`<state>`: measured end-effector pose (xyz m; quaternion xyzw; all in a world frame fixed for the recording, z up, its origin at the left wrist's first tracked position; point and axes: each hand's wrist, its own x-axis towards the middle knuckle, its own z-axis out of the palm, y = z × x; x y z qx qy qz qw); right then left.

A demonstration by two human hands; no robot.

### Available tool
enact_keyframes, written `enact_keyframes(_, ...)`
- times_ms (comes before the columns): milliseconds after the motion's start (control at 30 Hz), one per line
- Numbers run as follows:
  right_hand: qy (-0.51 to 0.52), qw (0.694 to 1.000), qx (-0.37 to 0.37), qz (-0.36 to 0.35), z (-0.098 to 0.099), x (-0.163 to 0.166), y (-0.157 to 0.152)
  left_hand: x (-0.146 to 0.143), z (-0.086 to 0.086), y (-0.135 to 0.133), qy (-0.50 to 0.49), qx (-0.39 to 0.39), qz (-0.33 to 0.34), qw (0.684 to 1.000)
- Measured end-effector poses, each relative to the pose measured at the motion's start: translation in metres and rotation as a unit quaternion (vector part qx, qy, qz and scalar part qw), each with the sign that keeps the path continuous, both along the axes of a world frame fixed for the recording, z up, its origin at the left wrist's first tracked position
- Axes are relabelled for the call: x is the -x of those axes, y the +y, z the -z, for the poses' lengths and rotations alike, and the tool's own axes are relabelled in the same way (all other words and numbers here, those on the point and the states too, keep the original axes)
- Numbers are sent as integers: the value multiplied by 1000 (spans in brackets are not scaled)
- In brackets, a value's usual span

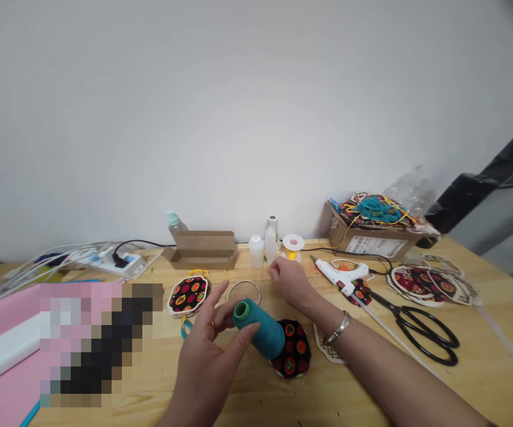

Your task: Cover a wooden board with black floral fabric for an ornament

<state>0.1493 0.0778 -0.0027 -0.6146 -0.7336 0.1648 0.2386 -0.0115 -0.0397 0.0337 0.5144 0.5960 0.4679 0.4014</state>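
Now the left hand grips the tilted teal spool; right hand stretches forward, fingers unreadable.

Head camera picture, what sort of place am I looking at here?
Most likely a craft workspace: a glue gun, scissors and patterned fabric pieces lie on the wooden table, and the left hand holds a teal thread spool.

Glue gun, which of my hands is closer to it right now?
Right. The right hand sits just left of the glue gun, not touching it. The left hand is farther left and closer to the body, holding the teal thread spool.
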Motion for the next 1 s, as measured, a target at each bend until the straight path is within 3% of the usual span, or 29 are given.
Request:
enact_keyframes(133, 8, 996, -3, -93, 2, 11, -1, -2, -1, -1, -13, -1, 1, 1000)
enact_keyframes(233, 12, 992, -5, -122, 7, 19, 6, -2, -2, -2, -15, -2, -10, 1000)
enact_keyframes(700, 32, 991, 5, -128, 18, 22, 30, 1, -1, -5, -24, 5, -18, 1000)
enact_keyframes(833, 60, 990, 11, -131, 10, 21, 30, 1, -1, -4, -27, 0, -18, 999)
enact_keyframes(1000, 124, 979, 27, -162, -13, 7, 9, 3, -4, 6, -38, 0, -7, 999)
